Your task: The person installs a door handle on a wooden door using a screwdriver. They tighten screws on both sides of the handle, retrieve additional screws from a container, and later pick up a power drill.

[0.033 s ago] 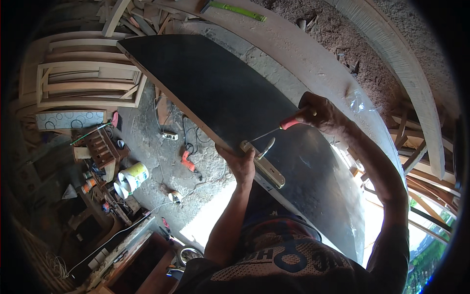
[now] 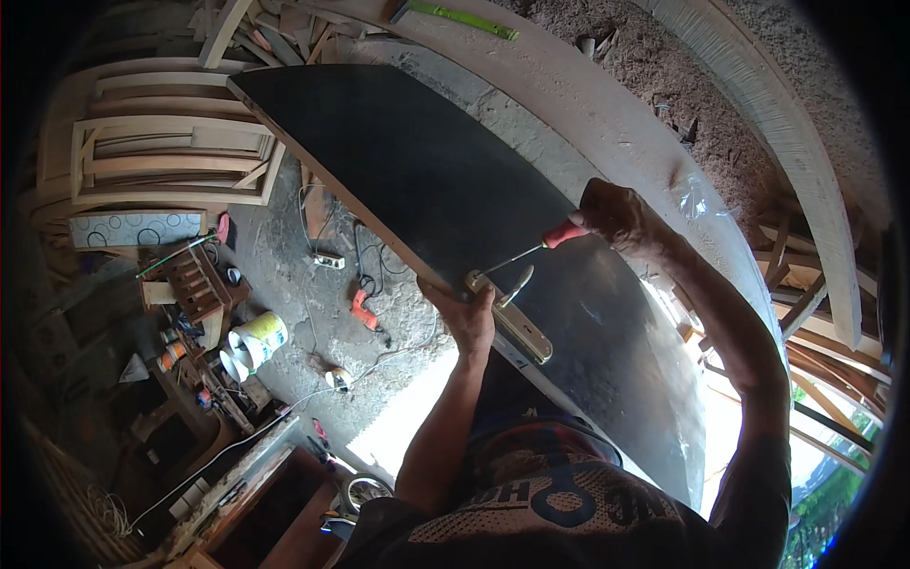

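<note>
A large dark door panel (image 2: 398,171) lies slantwise in front of me, its pale edge toward me. On its face near that edge sits a brass-coloured door handle plate (image 2: 523,334) with a lever (image 2: 518,284) sticking up. My left hand (image 2: 464,318) is closed around the door edge, its thumb pressing on the plate's far end. My right hand (image 2: 621,220) grips the red handle of a screwdriver (image 2: 561,234). Its thin shaft slants down to the left, with the tip at the plate's far end. The screw head there is too small to make out.
Wooden frames (image 2: 171,161) lean at the far left. On the floor are a red power drill (image 2: 362,311), a power strip (image 2: 329,261) with cords, and white buckets (image 2: 256,341). A cluttered wooden bench (image 2: 194,289) stands left. A green level (image 2: 464,19) lies beyond the door.
My right hand has shifted slightly around the screwdriver's red handle. The door, the plate and my left hand stay where they were.
</note>
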